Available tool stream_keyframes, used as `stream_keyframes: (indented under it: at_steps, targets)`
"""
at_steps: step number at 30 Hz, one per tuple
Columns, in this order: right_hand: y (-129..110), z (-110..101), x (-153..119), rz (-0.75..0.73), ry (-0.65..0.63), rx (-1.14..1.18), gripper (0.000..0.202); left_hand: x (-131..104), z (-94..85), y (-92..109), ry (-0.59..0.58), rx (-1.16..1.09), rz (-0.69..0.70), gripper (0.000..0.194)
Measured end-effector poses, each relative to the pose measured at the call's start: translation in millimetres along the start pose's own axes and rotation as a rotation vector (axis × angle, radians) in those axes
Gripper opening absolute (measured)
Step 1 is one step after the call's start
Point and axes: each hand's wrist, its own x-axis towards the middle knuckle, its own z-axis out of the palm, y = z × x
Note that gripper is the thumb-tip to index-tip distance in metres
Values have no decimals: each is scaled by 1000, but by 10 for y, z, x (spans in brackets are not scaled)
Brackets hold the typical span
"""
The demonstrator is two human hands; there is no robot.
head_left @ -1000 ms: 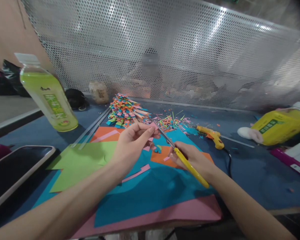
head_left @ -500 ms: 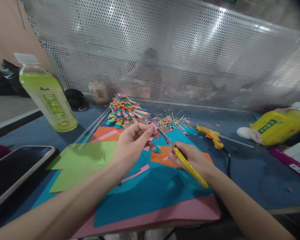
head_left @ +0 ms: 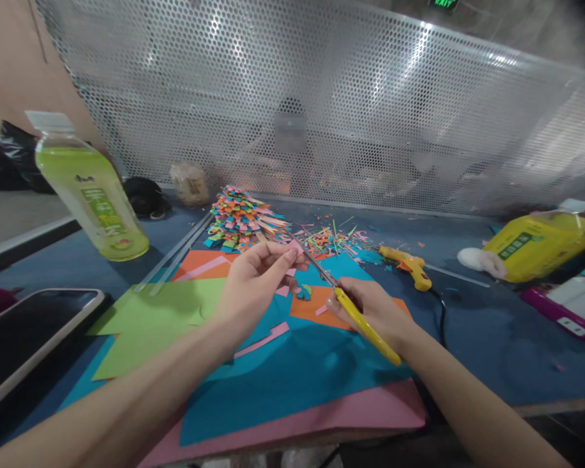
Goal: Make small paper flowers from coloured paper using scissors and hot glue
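Between the thumb and fingers of my left hand [head_left: 259, 278] is a small piece of pink paper [head_left: 297, 246]. My right hand [head_left: 370, 313] grips yellow-handled scissors [head_left: 365, 328], whose blades point up and left to the pink piece. Whether the blades touch the paper I cannot tell. Beneath both hands lie sheets of blue paper [head_left: 253, 390], green paper [head_left: 160, 309] and orange paper [head_left: 302, 313]. A thin pink strip [head_left: 263, 339] and a small blue curled piece [head_left: 304, 292] rest on them. Behind my left hand stands a cone of layered coloured paper strips [head_left: 238, 218].
Paper scraps [head_left: 334, 239] are strewn beside the cone. A yellow glue gun [head_left: 409, 265] with a black cord lies to the right, near a yellow bottle [head_left: 541, 244]. On the left are a green drink bottle [head_left: 92, 195] and a phone [head_left: 34, 338]. A perforated metal panel [head_left: 346, 97] borders the back.
The camera view has shifted slightly. Both hands keep nearly the same pose, with the pink paper and scissors still held close together.
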Motion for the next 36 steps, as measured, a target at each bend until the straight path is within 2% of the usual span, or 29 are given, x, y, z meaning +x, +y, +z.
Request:
stream_keyframes:
  at_steps: [10, 19, 24, 27, 31, 36]
  targets:
    - [70, 18, 27, -36, 65, -117, 37, 14, -6, -9, 4, -10, -1, 13]
    - [84, 24, 28, -21, 71, -124, 38, 19, 13, -32, -11, -8, -5, 13]
    - [222, -17, 147, 33, 213, -252, 44, 74, -32, -57, 31, -10, -25, 16]
    - [331, -60, 231, 136, 280, -366, 46, 138, -103, -79, 63, 22, -57, 19]
    - [416, -78, 281, 152, 322, -393, 47, 218, -192, -100, 79, 145, -15, 25]
    - [430, -58, 280, 157, 312, -380, 45, 317, -311, -137, -48, 404, 54, 22]
